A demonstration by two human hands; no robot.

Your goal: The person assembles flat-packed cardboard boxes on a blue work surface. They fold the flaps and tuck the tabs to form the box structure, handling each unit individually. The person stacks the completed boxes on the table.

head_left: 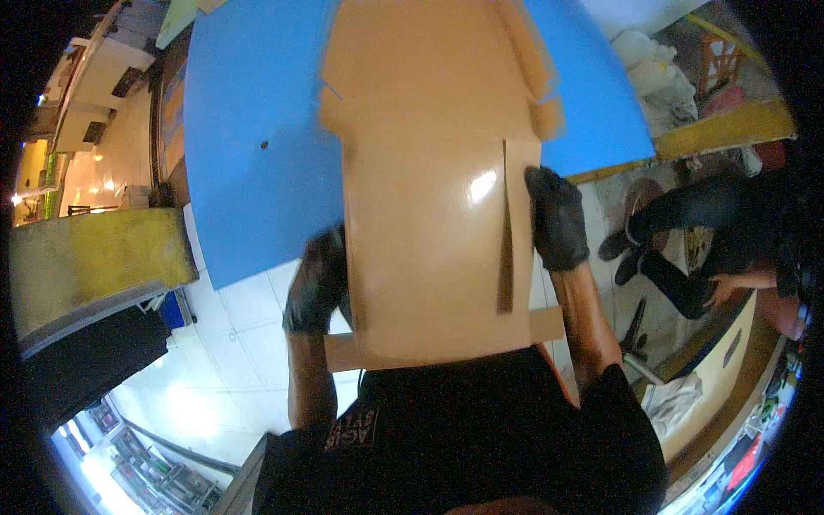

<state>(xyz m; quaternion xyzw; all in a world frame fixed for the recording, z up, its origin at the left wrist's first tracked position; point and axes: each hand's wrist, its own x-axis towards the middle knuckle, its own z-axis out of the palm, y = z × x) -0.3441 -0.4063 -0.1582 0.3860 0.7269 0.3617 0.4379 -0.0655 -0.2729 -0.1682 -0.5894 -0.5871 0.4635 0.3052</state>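
A large brown cardboard blank [421, 232] with cut tabs along its sides stretches away from my body. Its near part has a long narrow dark slot, and glare shines on its smooth face. My left hand [319, 279], in a dark glove, is closed on the left edge, its fingers partly hidden. On the right edge my right hand [558, 219], gloved too, grips the board with the fingers curled behind it. The blank's far part extends over a blue sheet-covered surface [266, 180], on which a small dark speck shows.
Yellow-edged worktops [103, 257] stand at left, and another yellow edge [730, 129] runs at far right. A person in dark clothes [712, 223] sits at right. White bags [652, 73] lie beyond. Pale tiles [232, 343] cover the floor.
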